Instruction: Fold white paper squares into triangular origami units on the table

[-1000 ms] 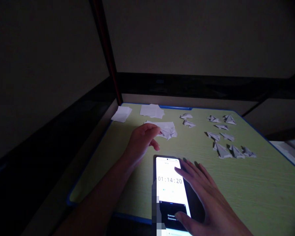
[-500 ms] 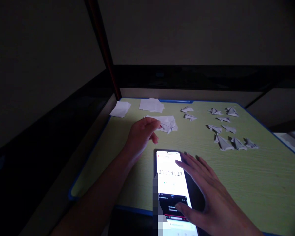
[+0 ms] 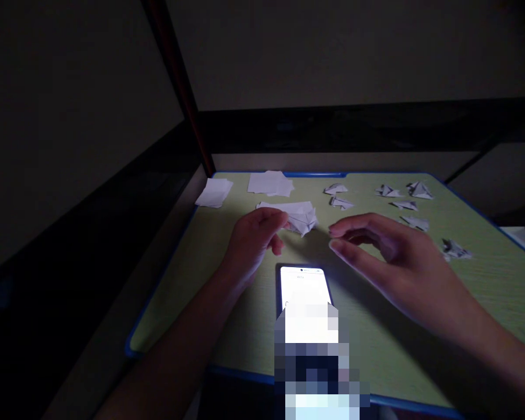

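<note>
My left hand (image 3: pixel 256 242) is closed, thumb and forefinger pinching a small folded piece of white paper (image 3: pixel 304 220). The folded piece shows creases and pointed corners. Right behind it lies a stack of white sheets (image 3: pixel 289 206), partly covered by the hand and the folded piece. My right hand (image 3: pixel 389 251) hovers above the table to the right, fingers curved and a gap between thumb and fingertips, holding nothing. Below and between both hands, a lit phone (image 3: pixel 305 286) lies with its lower part blurred out.
Two more stacks of white paper, a left one (image 3: pixel 216 192) and a middle one (image 3: pixel 270 184), lie at the back of the green table (image 3: pixel 227 344). Several folded paper figures (image 3: pixel 419 190) stand at the right, some behind my right hand. A dark wall borders the left.
My right hand has lifted off the phone and moved up the table toward my left hand, its fingers now curled. The left hand keeps its pinch in nearly the same place.
</note>
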Available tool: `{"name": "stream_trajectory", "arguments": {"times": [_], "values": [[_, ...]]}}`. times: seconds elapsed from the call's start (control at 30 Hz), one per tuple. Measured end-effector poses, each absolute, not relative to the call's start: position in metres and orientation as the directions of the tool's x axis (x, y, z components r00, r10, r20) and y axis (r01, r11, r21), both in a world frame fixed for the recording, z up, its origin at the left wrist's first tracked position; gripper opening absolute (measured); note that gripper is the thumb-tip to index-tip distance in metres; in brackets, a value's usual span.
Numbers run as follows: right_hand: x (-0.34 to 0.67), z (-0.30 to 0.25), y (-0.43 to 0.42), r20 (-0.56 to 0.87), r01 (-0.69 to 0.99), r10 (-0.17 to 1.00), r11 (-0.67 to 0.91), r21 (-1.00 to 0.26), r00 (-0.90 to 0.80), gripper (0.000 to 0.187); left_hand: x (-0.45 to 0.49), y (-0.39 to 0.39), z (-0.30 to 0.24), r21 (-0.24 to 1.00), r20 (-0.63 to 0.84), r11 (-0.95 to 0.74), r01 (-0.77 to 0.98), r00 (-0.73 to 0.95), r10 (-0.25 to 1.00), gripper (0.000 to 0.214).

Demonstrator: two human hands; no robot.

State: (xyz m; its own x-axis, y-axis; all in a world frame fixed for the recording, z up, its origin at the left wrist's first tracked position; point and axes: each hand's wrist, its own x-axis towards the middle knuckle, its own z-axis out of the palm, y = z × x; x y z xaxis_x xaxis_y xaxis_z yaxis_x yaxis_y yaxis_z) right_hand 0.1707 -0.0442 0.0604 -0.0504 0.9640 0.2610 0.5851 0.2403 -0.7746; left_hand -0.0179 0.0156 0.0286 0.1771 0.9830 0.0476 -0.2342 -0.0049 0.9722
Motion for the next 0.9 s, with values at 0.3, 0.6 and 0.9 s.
{"name": "stream_trajectory", "arguments": {"times": [0.3,0.6,0.9], "values": [[0.163,0.046,-0.033,0.188,0.482,0.980,0.197,-0.854,-0.067,0.023,-0.010,0.010,0.026,0.989,0.001,0.033,-0.142,0.232,0.973,0.018],[0.166,0.037,-0.030,0.169,0.333,0.986,0.162,-0.929,-0.009,0.028,-0.009,0.010,0.023,0.993,-0.004,0.032,-0.113,0.246,0.969,0.018],[0.168,0.035,-0.031,0.135,0.342,0.990,0.144,-0.928,-0.051,0.025,-0.012,0.011,0.025,0.993,0.020,0.012,-0.114,0.276,0.961,0.019]]}}
